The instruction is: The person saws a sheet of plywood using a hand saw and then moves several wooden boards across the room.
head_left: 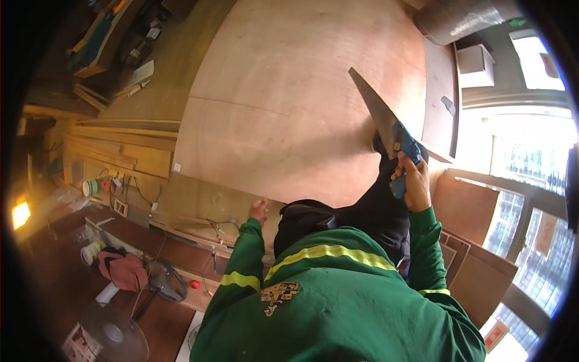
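My right hand is closed round the blue handle of a handsaw. Its long steel blade points up and forward over a large plywood sheet, beside my black-trousered leg at the sheet's right part. My left hand is at the sheet's near edge, low beside my body, with its fingers curled; whether anything is in them is too small to make out.
Timber strips, cables and tools line the left side. A fan and a red cloth lie lower left. Boards lean by windows at right. A large duct-like cylinder and white box are at top right.
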Tool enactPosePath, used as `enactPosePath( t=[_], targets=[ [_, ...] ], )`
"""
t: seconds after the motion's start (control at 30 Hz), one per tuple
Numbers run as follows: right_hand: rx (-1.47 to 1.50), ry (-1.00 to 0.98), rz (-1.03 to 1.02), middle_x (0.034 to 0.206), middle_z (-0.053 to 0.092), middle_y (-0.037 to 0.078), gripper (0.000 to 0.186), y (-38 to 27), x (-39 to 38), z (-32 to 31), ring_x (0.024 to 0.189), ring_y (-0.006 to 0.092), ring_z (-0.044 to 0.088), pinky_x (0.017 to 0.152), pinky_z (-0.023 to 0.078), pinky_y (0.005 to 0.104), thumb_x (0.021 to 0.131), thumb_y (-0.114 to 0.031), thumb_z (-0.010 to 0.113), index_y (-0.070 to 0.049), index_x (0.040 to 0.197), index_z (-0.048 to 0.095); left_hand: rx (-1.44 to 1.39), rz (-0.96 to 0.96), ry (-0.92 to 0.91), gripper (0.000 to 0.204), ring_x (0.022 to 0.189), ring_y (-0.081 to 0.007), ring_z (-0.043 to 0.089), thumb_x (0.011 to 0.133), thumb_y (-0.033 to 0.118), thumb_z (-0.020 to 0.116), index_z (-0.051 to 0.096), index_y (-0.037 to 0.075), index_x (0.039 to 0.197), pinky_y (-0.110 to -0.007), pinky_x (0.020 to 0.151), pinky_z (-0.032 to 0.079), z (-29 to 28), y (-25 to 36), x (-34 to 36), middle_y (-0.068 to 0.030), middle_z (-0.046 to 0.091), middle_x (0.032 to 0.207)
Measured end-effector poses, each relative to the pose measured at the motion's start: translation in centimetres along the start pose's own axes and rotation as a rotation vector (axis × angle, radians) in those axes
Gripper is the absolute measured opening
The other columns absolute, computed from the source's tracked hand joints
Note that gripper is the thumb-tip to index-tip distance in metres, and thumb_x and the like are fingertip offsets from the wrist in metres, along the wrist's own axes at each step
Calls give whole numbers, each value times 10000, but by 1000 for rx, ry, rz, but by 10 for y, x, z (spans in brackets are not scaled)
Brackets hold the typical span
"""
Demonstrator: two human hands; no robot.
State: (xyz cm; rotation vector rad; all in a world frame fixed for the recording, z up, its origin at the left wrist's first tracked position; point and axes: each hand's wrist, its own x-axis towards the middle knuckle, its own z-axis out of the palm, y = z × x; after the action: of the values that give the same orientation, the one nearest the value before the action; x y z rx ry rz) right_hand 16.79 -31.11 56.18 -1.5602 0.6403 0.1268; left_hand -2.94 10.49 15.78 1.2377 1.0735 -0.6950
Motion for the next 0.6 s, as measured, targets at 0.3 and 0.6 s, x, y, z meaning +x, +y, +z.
enactPosePath(
  t=[0.3, 0.6],
  targets=[
    [-84, -47, 70, 700, 557, -5, 162, 65, -96, -2, 588, 99, 530, 541, 456, 286, 959, -84, 579, -13, 1091, 642, 122, -152, -66, 460, 535, -139, 369, 997, 539, 594, 428, 234, 696, -347, 492, 292, -48, -2, -15, 50, 336, 593],
    [-46, -204, -69, 723, 509, -47, 231, 61, -182, 31, 626, 59, 470, 561, 385, 258, 994, -153, 631, -60, 1205, 618, 677, 228, -456, 338, 739, -222, 486, 1012, 516, 548, 528, 188, 933, -411, 679, 411, -77, 1, 35, -6, 449, 780]
  ],
)
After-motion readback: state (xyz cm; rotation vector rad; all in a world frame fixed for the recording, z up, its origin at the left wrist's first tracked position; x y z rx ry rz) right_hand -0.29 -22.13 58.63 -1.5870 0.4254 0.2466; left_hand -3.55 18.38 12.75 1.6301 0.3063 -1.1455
